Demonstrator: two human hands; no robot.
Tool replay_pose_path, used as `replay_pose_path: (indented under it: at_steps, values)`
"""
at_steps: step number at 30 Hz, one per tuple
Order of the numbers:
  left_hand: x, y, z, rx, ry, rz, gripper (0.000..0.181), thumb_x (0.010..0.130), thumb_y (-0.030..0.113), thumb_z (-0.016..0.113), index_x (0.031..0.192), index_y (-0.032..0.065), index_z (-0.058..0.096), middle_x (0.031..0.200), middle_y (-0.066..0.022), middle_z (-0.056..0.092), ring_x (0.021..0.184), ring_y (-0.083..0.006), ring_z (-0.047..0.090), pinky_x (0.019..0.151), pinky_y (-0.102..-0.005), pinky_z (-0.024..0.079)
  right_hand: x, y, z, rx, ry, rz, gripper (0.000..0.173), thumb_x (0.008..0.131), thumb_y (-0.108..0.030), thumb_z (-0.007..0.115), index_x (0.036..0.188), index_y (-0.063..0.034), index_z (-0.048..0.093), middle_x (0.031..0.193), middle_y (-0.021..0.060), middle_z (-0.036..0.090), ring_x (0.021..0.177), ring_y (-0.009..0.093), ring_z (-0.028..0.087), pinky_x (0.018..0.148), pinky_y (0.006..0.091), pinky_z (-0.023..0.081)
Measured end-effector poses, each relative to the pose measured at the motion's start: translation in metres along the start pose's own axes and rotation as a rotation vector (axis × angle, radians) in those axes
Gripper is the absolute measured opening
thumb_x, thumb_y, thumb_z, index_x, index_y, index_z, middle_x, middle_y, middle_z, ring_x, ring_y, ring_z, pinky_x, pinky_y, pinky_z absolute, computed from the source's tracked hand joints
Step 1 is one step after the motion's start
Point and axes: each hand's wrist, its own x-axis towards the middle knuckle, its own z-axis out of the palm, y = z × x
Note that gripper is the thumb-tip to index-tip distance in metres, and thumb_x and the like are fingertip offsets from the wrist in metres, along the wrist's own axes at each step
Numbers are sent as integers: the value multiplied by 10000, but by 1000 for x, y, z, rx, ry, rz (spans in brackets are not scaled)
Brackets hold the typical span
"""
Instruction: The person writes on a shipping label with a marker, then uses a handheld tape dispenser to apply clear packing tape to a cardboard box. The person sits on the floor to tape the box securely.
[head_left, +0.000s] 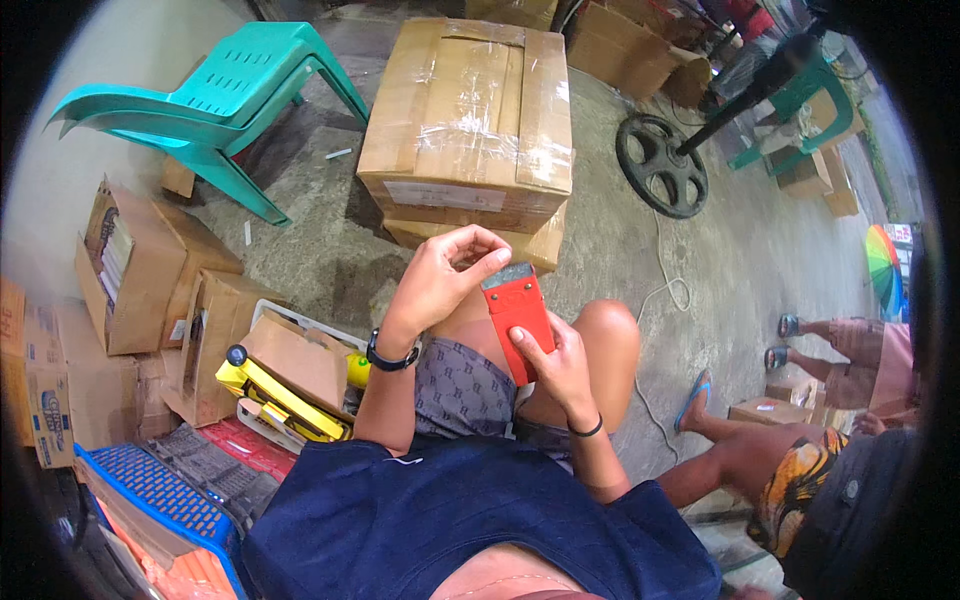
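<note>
My right hand (556, 365) grips a flat red tool (520, 319) with a dull grey metal end, held above my lap. Its thumb lies across the red face, and two rivets show near the metal. My left hand (450, 270), with a black watch on the wrist, is curled just beside the grey end. The thumb tip is close to that edge; whether it touches it or pinches something small, I cannot tell. Beyond my knees stands a large taped cardboard box (465, 112), stacked on another carton (551, 232).
Stacked green plastic chairs (217, 90) stand at the far left. Open cartons (146, 270), a yellow tool (281, 397) and a blue plastic basket (154, 487) crowd my left. A black wheel-shaped base (661, 166) and a pale cord (639, 375) are on the right, where people sit or stand.
</note>
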Motion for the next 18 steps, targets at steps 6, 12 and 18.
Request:
replay_pose_path:
  at_steps: [6,12,18]
  values:
    - [-9,38,0,-44,175,-32,147,969,147,699,997,2,702,915,10,701,873,-55,627,792,-238,514,27,-21,-26,-43,-194,-25,431,923,-335,740,1176,8,683,969,118,739,888,174,690,822,322,534]
    - [-32,146,-5,3,481,-35,118,963,113,695,980,-4,693,910,7,690,868,-46,610,783,-232,498,43,-144,-52,-392,-362,-14,460,900,-356,755,1166,14,689,955,156,749,860,211,718,802,359,548]
    - [-69,296,-30,-175,600,-36,107,954,110,704,1007,17,703,1097,-20,666,863,-55,601,788,-213,492,28,-310,-68,-241,-413,-120,489,871,-471,756,1085,-32,722,858,189,732,791,350,725,722,415,550]
